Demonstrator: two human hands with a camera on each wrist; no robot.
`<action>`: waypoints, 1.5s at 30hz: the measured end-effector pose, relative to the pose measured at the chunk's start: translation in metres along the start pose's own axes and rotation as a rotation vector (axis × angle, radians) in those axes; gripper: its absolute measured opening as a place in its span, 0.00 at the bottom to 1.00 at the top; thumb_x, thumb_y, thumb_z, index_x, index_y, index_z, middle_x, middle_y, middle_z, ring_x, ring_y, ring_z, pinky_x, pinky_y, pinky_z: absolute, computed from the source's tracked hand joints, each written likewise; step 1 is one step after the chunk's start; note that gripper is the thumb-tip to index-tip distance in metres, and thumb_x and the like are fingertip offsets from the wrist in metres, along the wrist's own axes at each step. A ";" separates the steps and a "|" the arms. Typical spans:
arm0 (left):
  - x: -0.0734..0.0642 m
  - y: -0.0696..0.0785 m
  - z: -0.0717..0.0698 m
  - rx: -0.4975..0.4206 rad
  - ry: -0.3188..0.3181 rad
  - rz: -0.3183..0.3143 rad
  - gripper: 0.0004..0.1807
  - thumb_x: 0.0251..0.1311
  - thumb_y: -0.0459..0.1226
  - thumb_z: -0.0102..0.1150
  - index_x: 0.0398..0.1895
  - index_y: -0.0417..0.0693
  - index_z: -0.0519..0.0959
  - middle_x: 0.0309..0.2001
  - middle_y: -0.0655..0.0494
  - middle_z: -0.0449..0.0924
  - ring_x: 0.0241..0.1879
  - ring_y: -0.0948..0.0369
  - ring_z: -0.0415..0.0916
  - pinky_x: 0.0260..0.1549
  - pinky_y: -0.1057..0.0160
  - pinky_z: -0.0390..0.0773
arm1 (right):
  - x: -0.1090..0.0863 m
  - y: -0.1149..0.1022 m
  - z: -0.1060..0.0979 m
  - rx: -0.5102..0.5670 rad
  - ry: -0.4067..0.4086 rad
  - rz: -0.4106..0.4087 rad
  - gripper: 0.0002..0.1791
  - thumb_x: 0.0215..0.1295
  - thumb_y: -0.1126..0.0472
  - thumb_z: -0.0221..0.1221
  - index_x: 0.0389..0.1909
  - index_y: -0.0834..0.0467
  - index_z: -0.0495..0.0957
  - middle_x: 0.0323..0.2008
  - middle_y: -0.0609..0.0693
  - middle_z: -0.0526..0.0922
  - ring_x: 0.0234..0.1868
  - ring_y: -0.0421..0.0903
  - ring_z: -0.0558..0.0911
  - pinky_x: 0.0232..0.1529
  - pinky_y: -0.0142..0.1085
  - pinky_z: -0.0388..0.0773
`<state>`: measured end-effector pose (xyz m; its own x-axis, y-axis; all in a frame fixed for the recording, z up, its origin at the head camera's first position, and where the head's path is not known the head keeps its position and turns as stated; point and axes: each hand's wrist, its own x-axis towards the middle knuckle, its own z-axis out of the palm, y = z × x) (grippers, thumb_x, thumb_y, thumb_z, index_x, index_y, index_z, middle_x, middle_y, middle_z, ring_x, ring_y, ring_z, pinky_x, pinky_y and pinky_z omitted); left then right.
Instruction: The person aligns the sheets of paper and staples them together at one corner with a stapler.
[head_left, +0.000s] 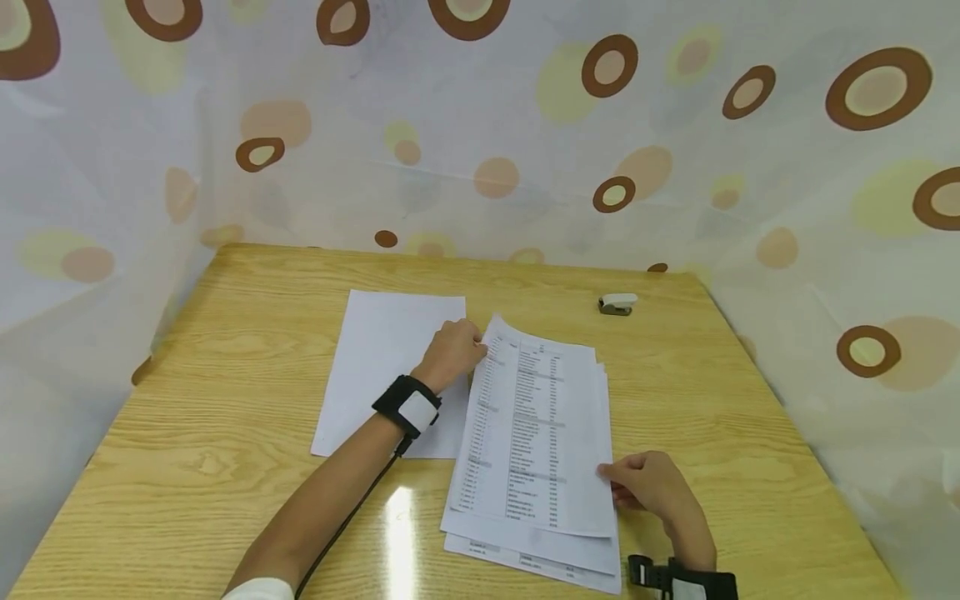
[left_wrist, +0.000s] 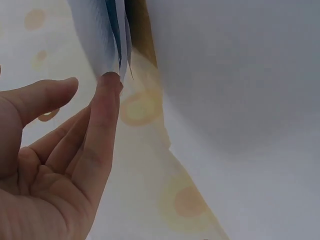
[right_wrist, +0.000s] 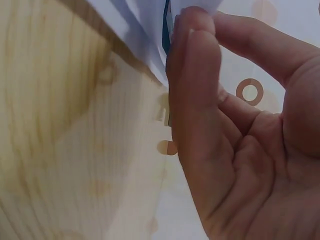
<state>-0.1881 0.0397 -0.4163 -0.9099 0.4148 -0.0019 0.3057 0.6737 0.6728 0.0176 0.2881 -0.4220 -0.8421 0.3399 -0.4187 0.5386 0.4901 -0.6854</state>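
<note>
Several loosely stacked printed sheets (head_left: 536, 433) with table-like columns stand in front of me, their lower edges staggered. My right hand (head_left: 652, 483) pinches their right edge between thumb and index finger; the right wrist view shows the paper (right_wrist: 130, 30) between those fingertips. At the upper left corner is my left hand (head_left: 452, 354). In the left wrist view its extended index finger touches the edges of the sheets (left_wrist: 102, 35), while the thumb stands apart from them. Partly behind my left hand, a blank white sheet (head_left: 375, 367) lies on the table.
A small stapler (head_left: 617, 304) with a white top sits toward the back right of the wooden table (head_left: 225, 375). A patterned curtain (head_left: 450, 125) with brown rings surrounds the table's back and sides. A cable (head_left: 348, 517) runs along my left forearm from the wrist strap.
</note>
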 end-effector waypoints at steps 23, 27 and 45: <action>-0.029 -0.088 -0.081 0.083 0.224 -0.252 0.11 0.65 0.34 0.60 0.36 0.32 0.84 0.29 0.43 0.82 0.23 0.55 0.75 0.21 0.62 0.73 | 0.029 -0.128 0.045 -0.305 -0.065 -0.473 0.09 0.65 0.61 0.64 0.34 0.65 0.85 0.22 0.47 0.83 0.25 0.42 0.81 0.29 0.36 0.74; -0.034 -0.093 -0.082 0.076 0.220 -0.277 0.11 0.66 0.34 0.61 0.39 0.31 0.84 0.31 0.42 0.83 0.24 0.55 0.76 0.23 0.61 0.74 | 0.040 -0.137 0.055 -0.346 -0.096 -0.483 0.09 0.65 0.61 0.64 0.34 0.64 0.86 0.22 0.47 0.83 0.25 0.42 0.81 0.29 0.36 0.75; -0.041 -0.099 -0.087 0.055 0.217 -0.310 0.13 0.66 0.35 0.60 0.45 0.31 0.83 0.39 0.38 0.84 0.29 0.52 0.78 0.28 0.58 0.78 | 0.063 -0.154 0.067 -0.334 -0.132 -0.489 0.10 0.67 0.60 0.63 0.37 0.64 0.86 0.24 0.48 0.85 0.28 0.44 0.84 0.34 0.40 0.78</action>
<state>-0.2060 -0.0973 -0.4185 -0.9979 0.0512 -0.0385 0.0160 0.7809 0.6245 -0.1203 0.1802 -0.3825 -0.9790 -0.0804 -0.1872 0.0496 0.7972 -0.6017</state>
